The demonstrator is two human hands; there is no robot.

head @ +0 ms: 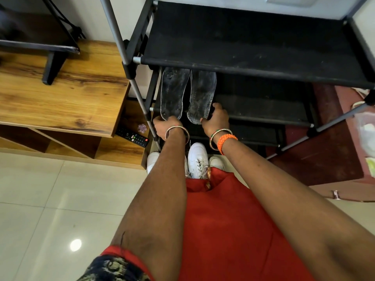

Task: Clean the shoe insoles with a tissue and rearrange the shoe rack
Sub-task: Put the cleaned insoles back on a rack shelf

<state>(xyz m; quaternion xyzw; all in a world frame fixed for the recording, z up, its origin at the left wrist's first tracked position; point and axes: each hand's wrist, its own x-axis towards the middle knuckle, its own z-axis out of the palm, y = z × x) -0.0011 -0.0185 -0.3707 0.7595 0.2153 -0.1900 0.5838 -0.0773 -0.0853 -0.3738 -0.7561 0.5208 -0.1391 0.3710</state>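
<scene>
While we lean over the black metal-framed shoe rack with fabric shelves point(253, 47), both our arms reach down to its second shelf, where two dark, dusty, flat shoe insoles point(187, 94) lie side by side with their toes pointing to twelve o'clock. Our left hand point(165, 126) curls its fingers round the heel end of the left insole point(173, 92), gripping it at the shelf's front bar. Our right hand point(216, 119) holds the heel end of the right insole point(200, 96), thumb at its nine o'clock edge and fingers over its three o'clock edge. The two insoles sit at the nine o'clock end of that shelf, just beside each other, apart by a narrow gap.

Thin bangles point(176, 131) circle our left wrist; bangles and an orange braided thread band point(226, 141) circle the right. Below the hands, at six o'clock from the insoles, white lace-up sneakers point(197, 160) stand on the rack's lowest level, partly hidden by our forearms and red garment point(223, 220). At nine o'clock stands a wooden cabinet point(60, 98), with a black remote control point(133, 136) on its lower ledge. Pale glossy tiles point(40, 199) cover the floor.
</scene>
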